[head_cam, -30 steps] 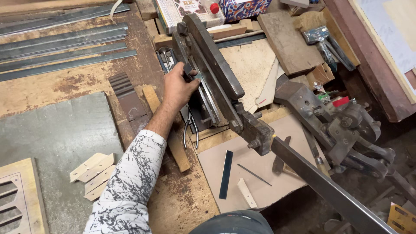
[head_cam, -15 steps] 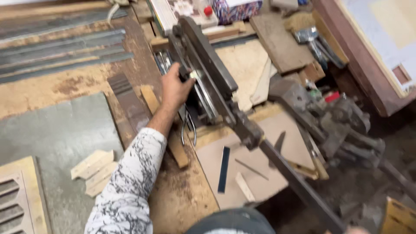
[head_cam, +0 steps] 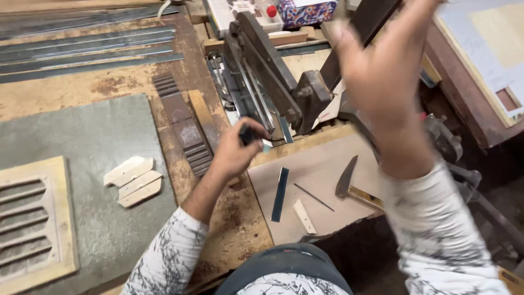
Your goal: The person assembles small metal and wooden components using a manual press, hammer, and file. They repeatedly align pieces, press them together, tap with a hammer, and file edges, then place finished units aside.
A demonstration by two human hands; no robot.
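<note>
A heavy, dark metal lever shear point(head_cam: 267, 82) stands on the workbench, its long handle point(head_cam: 360, 38) raised steeply upward.

Right hand point(head_cam: 382, 82): motion-blurred; fingers merge with the dark lever point(head_cam: 371, 22), whose upper end runs off the top edge; grip not discernible.
Left hand point(head_cam: 237, 150): fingers curl over a small dark object point(head_cam: 248, 134), kind not discernible.
Louvred wooden frame point(head_cam: 33, 218): cut off at the left edge.
Metal strips point(head_cam: 82, 43): left ends out of frame.
Patterned box point(head_cam: 305, 11): top cropped.
</note>
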